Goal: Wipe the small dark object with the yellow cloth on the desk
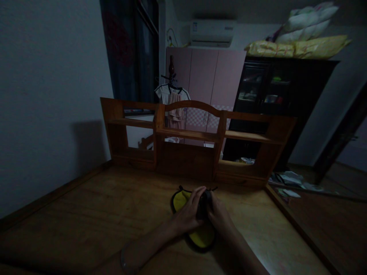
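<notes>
Both my hands meet over a yellow, black-edged soft pouch (200, 236) lying on the wooden desk (100, 214). My left hand (187, 214) curls its fingers round a small dark object (204, 204) on top of the pouch. My right hand (219, 215) presses against the same dark object from the right, fingers closed on it. The room is dim, so I cannot make out what the dark object is.
A low wooden shelf unit (195, 137) stands along the desk's back edge. Beyond it are pink wardrobe doors (212, 76), hanging clothes (173, 103), a dark glass cabinet (275, 95) with bundles on top, and an air conditioner (212, 32). A wall runs on the left.
</notes>
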Demonstrator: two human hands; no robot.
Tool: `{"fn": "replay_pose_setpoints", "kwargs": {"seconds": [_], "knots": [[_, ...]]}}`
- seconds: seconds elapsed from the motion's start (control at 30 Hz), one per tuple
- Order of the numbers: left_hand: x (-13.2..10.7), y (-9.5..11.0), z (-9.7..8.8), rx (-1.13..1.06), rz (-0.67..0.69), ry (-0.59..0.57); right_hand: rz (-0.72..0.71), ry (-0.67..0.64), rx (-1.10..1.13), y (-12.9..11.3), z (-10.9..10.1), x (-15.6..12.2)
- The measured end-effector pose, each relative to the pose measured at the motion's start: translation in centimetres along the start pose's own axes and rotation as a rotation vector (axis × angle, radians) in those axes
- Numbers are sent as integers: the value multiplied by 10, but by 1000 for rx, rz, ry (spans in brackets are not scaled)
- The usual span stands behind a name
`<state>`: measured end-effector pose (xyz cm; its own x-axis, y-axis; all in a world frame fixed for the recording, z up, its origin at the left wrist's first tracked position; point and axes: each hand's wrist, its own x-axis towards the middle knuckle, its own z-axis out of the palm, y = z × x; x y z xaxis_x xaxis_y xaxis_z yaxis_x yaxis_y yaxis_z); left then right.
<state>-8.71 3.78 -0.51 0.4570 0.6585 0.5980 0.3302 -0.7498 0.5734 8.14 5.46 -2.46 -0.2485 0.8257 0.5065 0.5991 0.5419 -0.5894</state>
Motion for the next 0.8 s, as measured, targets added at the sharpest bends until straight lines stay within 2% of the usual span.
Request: {"fn": "replay_pose_setpoints", "kwargs": {"seconds": [0.2, 0.4, 0.6, 0.8], "knots": [[0, -1, 1, 24, -24, 6, -7, -44, -32, 3, 1, 0], [0, 2, -1, 15, -7, -8, 57, -1, -79, 1, 2, -2], [1, 3, -1, 15, 8, 6, 52, 30, -53, -8, -2, 0], [1, 3, 1, 6, -14, 26, 34, -9, -62, -17, -9, 3]]}}
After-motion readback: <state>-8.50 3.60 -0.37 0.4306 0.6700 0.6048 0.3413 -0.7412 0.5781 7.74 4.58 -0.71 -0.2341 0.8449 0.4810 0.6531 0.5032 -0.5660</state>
